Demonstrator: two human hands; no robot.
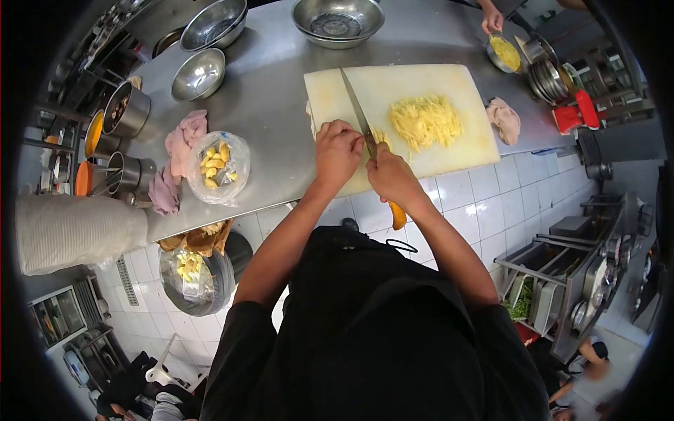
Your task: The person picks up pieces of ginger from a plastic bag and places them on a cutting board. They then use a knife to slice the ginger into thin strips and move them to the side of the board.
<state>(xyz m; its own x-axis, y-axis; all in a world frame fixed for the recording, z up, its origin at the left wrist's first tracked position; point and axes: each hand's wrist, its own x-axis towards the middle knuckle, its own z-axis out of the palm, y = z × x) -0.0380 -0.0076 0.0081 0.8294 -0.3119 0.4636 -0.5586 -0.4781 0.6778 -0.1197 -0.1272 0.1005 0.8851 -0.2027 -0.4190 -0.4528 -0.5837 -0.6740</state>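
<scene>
My right hand (391,175) is wrapped round the orange handle of a long kitchen knife (357,107). The blade points away from me over a white cutting board (351,81). Beside the blade, my left hand (338,151) has its fingers curled in and closed; anything under the fingertips is hidden. Just right of the blade lie a few pale yellow strips, partly behind my right hand. A larger heap of thin yellow shreds (425,123) covers the middle of the board. To the left, a clear plastic bag (239,168) holds several peeled yellow pieces (214,165).
Metal bowls (199,75) stand along the steel table's far side. Pink cloths (184,144) lie left, another cloth (503,121) right of the board. Another person's hand (492,19) touches a bowl of yellow food (505,54). A lined bin (200,281) stands below the table's left edge.
</scene>
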